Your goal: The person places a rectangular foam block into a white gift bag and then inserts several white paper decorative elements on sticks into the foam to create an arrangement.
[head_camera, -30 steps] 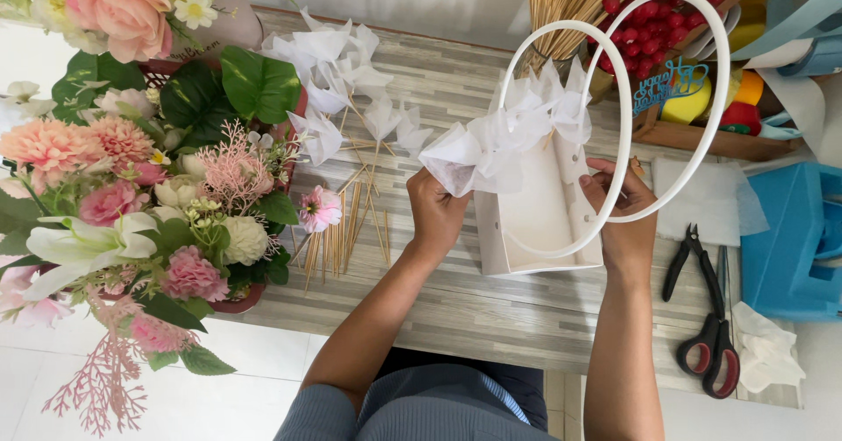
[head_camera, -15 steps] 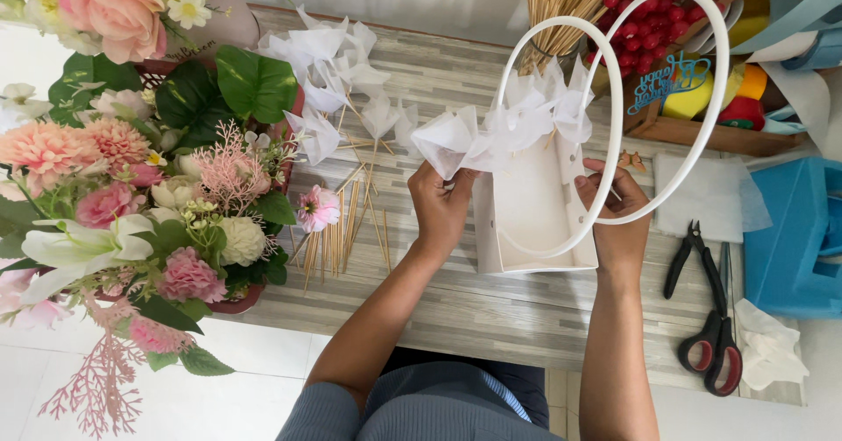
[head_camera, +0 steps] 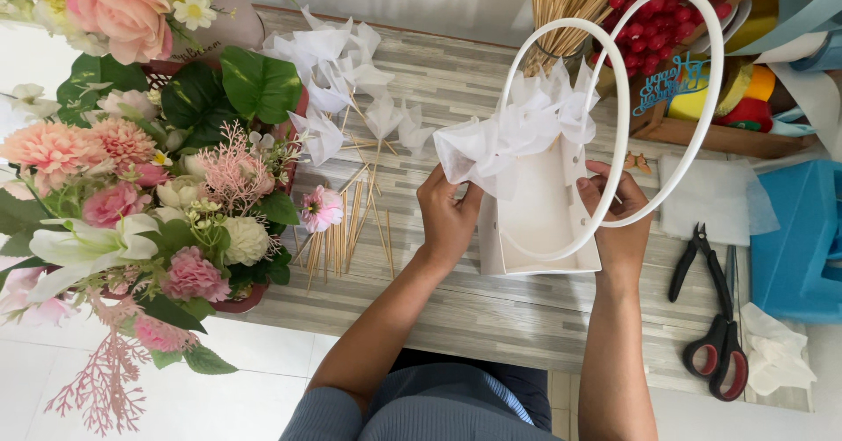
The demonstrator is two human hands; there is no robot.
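Note:
A white gift bag (head_camera: 545,217) with two long looped white handles (head_camera: 671,156) stands tilted on the wooden table (head_camera: 491,309). White tissue paper (head_camera: 517,134) sticks out of its top. My left hand (head_camera: 447,217) pinches a fold of that tissue at the bag's left upper corner. My right hand (head_camera: 618,222) grips the bag's right side, with its fingers near the handle loops.
A large arrangement of pink, peach and white flowers (head_camera: 140,187) fills the left. Wooden skewers (head_camera: 351,231) and folded tissue pieces on sticks (head_camera: 338,90) lie beside it. Pliers (head_camera: 697,257), red-handled scissors (head_camera: 724,353), a blue box (head_camera: 802,239) and red berries (head_camera: 653,20) sit at right.
The bag has shifted slightly left and down. My left hand moved up from the bag's side to the tissue at its top corner.

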